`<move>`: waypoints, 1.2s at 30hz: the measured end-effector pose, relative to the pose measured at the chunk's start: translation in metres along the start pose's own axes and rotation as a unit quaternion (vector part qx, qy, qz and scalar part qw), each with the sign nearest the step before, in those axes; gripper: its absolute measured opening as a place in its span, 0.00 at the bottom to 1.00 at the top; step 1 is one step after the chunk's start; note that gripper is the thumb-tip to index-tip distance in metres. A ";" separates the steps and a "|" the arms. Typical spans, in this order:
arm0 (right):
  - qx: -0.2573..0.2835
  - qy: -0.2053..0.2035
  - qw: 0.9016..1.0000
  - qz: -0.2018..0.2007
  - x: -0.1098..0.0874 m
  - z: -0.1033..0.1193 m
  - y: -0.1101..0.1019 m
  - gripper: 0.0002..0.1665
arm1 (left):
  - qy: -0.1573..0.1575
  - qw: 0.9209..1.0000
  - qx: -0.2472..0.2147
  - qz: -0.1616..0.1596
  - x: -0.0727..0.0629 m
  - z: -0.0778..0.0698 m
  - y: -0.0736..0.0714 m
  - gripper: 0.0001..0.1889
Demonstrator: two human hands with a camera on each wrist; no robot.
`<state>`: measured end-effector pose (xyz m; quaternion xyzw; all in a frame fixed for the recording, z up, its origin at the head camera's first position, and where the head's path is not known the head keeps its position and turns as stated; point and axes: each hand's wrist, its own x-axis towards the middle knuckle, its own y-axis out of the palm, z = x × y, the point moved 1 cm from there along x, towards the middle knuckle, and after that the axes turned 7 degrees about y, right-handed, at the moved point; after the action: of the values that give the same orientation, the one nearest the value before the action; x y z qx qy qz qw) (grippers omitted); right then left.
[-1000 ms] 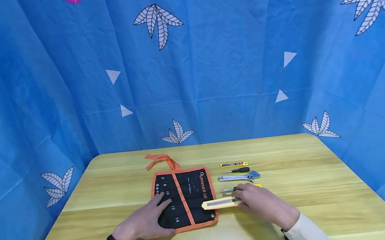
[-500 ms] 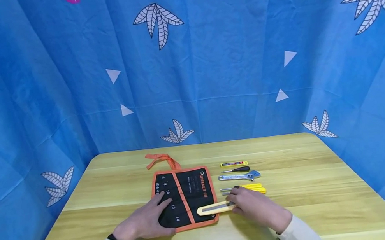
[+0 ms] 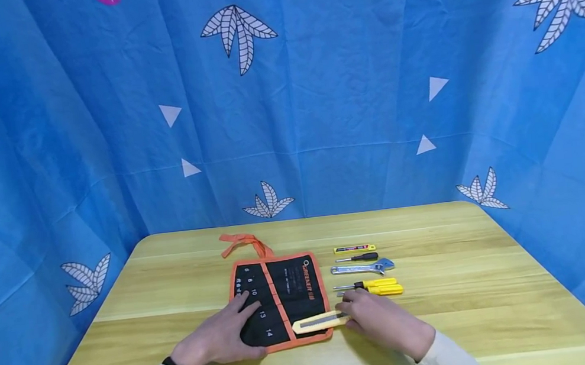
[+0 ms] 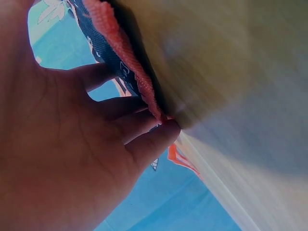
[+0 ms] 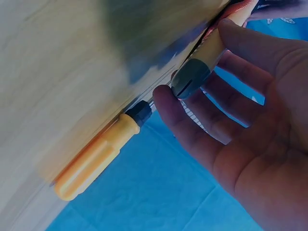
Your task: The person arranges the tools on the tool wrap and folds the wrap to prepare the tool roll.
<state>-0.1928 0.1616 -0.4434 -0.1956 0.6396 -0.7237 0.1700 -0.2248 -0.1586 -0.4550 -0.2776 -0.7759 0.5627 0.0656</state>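
A black tool pouch with orange trim [image 3: 295, 295] lies flat on the wooden table, its pockets numbered. My left hand [image 3: 225, 335] rests on the pouch's left side with fingers spread, the thumb near its front edge; in the left wrist view the fingers reach over the orange border [image 4: 130, 57]. Between thumb and fingers, my right hand [image 3: 382, 319] pinches a cream utility knife [image 3: 318, 322] by its dark tail end [image 5: 191, 79]. The knife's front part lies over the pouch's lower right pocket, its tip at the orange middle strip. A yellow-handled screwdriver [image 5: 96, 161] lies close to the right fingers.
Right of the pouch lie a yellow blade case [image 3: 354, 249], a black-handled screwdriver [image 3: 367, 257], an adjustable wrench [image 3: 360, 269] and another yellow-handled screwdriver [image 3: 380, 282]. Orange ties [image 3: 245, 239] trail behind the pouch. A blue curtain [image 3: 349, 111] hangs beyond the table [image 3: 469, 283].
My right hand has moved left with the utility knife, carrying it farther over the pouch and slightly nearer me. The yellow screwdriver handles are now uncovered. My left hand has stayed put.
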 end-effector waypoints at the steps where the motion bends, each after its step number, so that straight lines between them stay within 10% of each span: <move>1: -0.002 -0.002 1.000 -0.003 0.000 0.000 0.000 0.17 | 0.000 1.000 -0.001 0.000 0.000 0.000 0.000 0.53; 36: 0.041 -0.018 0.999 0.012 0.014 0.008 -0.011 0.17 | 0.012 1.000 -0.006 0.005 0.000 0.002 -0.002 0.53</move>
<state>-0.2004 0.1491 -0.4305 -0.1942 0.6085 -0.7436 0.1979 -0.2258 -0.1608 -0.4539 -0.2886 -0.7770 0.5551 0.0699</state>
